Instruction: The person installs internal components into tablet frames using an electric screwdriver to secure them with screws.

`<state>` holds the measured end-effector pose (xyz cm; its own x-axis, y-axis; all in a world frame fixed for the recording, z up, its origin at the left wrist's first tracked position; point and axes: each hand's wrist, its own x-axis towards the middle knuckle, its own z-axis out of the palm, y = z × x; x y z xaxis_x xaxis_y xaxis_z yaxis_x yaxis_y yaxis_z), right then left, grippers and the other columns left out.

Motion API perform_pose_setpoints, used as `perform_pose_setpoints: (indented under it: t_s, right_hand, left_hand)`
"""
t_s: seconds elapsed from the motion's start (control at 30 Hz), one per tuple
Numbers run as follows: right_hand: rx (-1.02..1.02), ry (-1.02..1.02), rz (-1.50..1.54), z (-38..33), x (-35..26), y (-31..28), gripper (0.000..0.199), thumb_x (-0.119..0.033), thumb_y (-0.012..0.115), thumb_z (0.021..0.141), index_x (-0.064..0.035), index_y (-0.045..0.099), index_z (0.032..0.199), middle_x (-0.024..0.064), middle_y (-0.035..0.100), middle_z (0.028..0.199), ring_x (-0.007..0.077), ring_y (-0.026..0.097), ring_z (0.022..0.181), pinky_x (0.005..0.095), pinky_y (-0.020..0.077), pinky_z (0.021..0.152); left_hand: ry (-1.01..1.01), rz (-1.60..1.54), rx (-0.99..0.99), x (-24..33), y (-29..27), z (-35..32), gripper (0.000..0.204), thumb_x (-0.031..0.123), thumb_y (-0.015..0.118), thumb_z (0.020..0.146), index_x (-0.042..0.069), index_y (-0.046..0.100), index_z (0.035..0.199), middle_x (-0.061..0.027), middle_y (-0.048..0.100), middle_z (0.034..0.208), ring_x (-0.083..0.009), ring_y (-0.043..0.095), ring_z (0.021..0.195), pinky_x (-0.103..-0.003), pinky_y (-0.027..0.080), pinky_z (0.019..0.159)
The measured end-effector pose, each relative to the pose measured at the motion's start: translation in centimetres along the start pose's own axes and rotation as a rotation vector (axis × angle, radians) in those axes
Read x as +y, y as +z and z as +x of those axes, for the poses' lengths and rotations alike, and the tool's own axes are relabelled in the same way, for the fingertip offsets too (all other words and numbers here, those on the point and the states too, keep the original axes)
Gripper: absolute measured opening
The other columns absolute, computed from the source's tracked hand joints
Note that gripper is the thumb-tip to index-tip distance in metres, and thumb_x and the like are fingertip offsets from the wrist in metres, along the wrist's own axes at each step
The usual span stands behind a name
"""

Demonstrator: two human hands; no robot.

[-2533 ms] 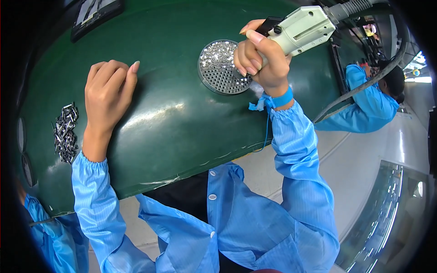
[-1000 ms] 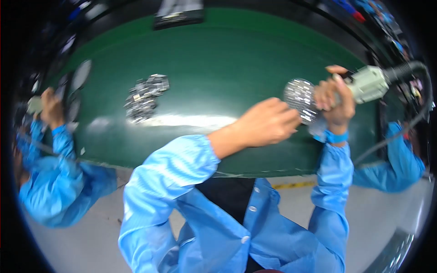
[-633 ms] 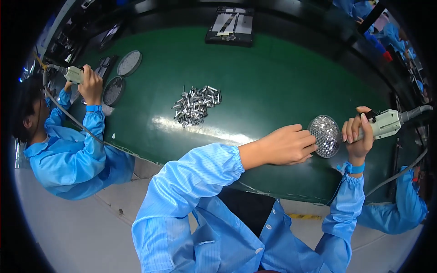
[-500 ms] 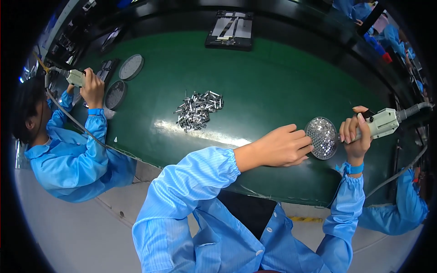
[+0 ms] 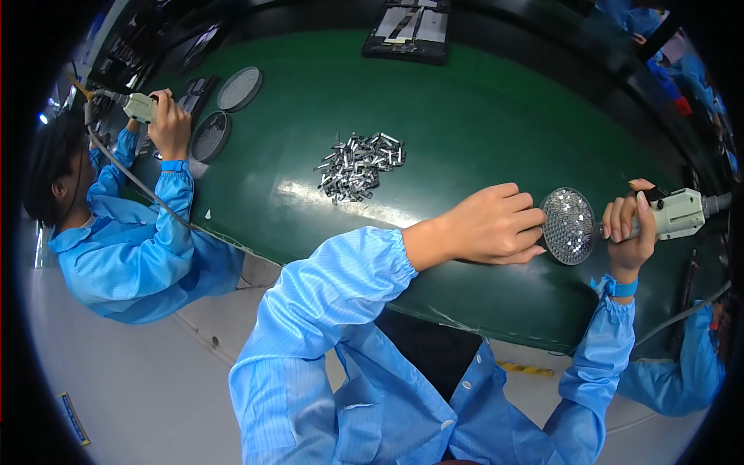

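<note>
- My left hand (image 5: 500, 225) is at the left rim of the round dish (image 5: 570, 253).
- My right hand (image 5: 632, 232), around the handheld tool (image 5: 682, 215), is just right of that dish.
- Left of and beyond my left hand, a heap of parts (image 5: 360, 167) lies on the table (image 5: 496, 116).
- Behind the heap lies a flat device (image 5: 407, 32).

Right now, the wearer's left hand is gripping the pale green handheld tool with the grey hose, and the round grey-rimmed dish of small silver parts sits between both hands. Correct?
Wrong hand: the head view shows the right hand gripping the pale green handheld tool. The round grey-rimmed dish does sit between it and the left hand.
</note>
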<state>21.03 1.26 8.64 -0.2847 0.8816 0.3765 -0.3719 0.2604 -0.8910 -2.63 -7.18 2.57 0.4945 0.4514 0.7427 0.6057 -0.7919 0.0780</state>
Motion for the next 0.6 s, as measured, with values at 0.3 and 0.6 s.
perform_pose_setpoints:
  t_s: [0.3, 0.6]
  right_hand:
    - [-0.043, 0.095, -0.019, -0.7, -0.4, -1.7, 0.039, -0.023, 0.044, 0.1, 0.0063, 0.045, 0.125, -0.0047, 0.031, 0.054, 0.0061, 0.03, 0.041, 0.0235, 0.035, 0.043]
    - [-0.055, 0.011, -0.026, -0.4, -0.4, -0.2, 0.027, -0.013, 0.051, 0.096, 0.0087, 0.057, 0.111, 0.0003, 0.037, 0.052, 0.0099, 0.037, 0.04, 0.0297, 0.0381, 0.042]
  left_hand:
    - [-0.136, 0.375, 0.136, -2.4, -7.4, -1.8, 0.025, 0.029, 0.079, 0.067, 0.01, 0.071, 0.081, -0.0035, 0.068, 0.085, -0.0248, 0.066, 0.086, -0.04, 0.05, 0.077]
    - [-0.971, 0.514, -0.192, -3.8, -12.1, -12.1, 0.056, 0.04, 0.061, 0.095, 0.014, 0.052, 0.144, -0.0231, 0.047, 0.144, -0.0405, 0.046, 0.133, -0.049, 0.04, 0.108]
